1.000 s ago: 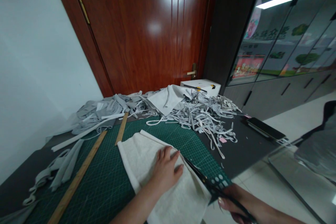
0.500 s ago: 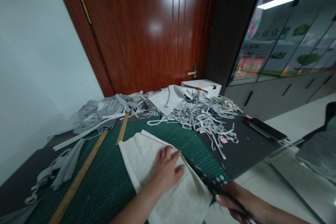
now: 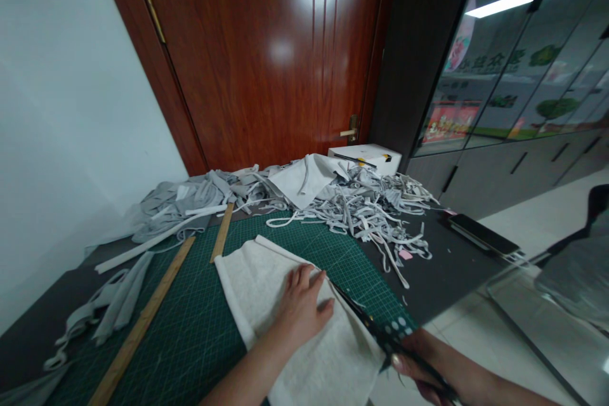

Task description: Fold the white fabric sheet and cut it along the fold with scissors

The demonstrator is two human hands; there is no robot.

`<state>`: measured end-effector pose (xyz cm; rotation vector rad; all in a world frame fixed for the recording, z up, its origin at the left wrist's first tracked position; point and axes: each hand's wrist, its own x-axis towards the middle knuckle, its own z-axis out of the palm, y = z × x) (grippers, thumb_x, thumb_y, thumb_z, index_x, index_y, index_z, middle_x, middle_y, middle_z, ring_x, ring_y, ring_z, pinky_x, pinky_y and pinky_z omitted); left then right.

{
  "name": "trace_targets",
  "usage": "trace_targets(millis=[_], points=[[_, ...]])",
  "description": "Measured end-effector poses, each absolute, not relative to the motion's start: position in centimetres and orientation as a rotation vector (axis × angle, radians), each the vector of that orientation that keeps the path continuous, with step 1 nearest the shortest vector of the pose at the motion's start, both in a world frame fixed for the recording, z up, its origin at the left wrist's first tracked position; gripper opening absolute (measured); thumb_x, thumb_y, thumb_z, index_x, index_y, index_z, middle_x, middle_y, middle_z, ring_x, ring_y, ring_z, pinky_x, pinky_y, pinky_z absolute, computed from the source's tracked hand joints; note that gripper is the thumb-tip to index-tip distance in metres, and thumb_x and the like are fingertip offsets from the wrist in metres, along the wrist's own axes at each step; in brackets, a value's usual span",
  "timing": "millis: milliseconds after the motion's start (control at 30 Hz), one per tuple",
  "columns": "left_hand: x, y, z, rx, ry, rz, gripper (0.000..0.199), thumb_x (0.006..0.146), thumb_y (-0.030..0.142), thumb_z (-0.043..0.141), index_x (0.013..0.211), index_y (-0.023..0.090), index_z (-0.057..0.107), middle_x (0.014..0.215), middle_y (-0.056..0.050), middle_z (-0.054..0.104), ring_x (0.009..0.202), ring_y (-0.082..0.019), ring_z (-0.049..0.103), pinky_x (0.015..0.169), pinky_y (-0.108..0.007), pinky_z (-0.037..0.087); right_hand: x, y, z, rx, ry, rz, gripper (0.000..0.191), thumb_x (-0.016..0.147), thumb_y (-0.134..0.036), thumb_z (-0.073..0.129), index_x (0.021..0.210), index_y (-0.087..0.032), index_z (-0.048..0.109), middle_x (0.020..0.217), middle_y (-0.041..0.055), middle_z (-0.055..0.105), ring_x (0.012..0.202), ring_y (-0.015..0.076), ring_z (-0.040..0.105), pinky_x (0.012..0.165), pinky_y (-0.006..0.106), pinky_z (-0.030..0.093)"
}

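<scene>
A pale off-white cloth lies over the green cutting mat, its lower right part hanging past the table edge. My left hand rests on it with fingers spread, pressing it flat. My right hand grips a pair of black scissors by the handles. Their blades run along the cloth's right edge, and the tip reaches close to my left fingertips. Whether the blades are apart I cannot tell. Part of the scissor handles is hidden by my right fingers.
Wooden rulers lie on the mat's left side. Grey fabric strips are heaped at the back, beside a white box. A black phone-like object lies near the right table edge. A wooden door stands behind.
</scene>
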<state>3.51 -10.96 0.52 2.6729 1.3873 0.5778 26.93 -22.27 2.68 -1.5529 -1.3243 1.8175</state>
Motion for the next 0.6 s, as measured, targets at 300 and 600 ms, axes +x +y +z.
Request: trace_targets(millis=[300, 600], points=[[3.3, -10.4, 0.5, 2.660, 1.346, 0.553, 0.043, 0.083, 0.028, 0.055, 0.124, 0.015, 0.053, 0.131, -0.010, 0.052, 0.125, -0.026, 0.042, 0.108, -0.042, 0.031, 26.8, -22.3, 3.0, -1.566, -1.208, 1.817, 0.067, 0.054, -0.076, 0.065, 0.082, -0.020, 0.043, 0.044, -0.0126, 0.039, 0.032, 0.0006, 0.027, 0.026, 0.011, 0.024], [3.0, -9.9, 1.0, 2.682, 1.301, 0.575, 0.041, 0.080, 0.033, 0.060, 0.119, 0.021, 0.057, 0.127, -0.007, 0.055, 0.120, -0.026, 0.046, 0.104, -0.041, 0.035, 27.2, -22.1, 2.6, -1.601, -1.170, 1.850, 0.069, 0.055, -0.078, 0.063, 0.086, -0.018, 0.046, 0.045, -0.0108, 0.044, 0.029, 0.0005, 0.029, 0.026, 0.012, 0.025]])
